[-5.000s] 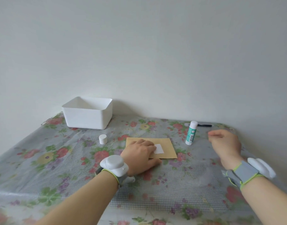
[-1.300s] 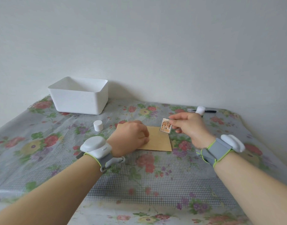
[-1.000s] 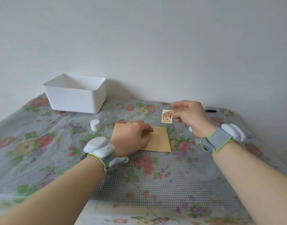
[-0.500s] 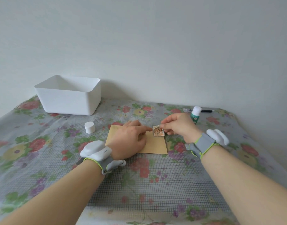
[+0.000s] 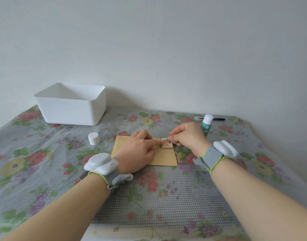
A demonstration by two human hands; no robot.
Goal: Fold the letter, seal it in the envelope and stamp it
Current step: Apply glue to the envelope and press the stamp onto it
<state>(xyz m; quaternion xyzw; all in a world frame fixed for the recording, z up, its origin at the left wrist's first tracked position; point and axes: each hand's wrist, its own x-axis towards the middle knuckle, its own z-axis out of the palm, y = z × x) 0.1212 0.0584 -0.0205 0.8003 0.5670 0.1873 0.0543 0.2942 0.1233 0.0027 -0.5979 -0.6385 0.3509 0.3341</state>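
A brown envelope [image 5: 165, 157] lies flat on the flowered tablecloth in the middle of the table. A small orange stamp [image 5: 167, 144] sits on its far right corner. My left hand [image 5: 138, 152] rests on the envelope, and its outstretched index finger presses the stamp's left edge. My right hand [image 5: 187, 136] pinches the stamp's far right edge between thumb and fingertips. The letter itself is not visible.
An uncapped glue stick [image 5: 207, 125] stands just behind my right hand, with a black pen [image 5: 218, 119] lying beyond it by the wall. The glue's white cap [image 5: 93, 138] stands left of the envelope. A white plastic box [image 5: 71, 108] sits at the back left.
My right hand has brought the stamp down from the air onto the envelope's far right corner. My left index finger has stretched out onto the stamp's edge.
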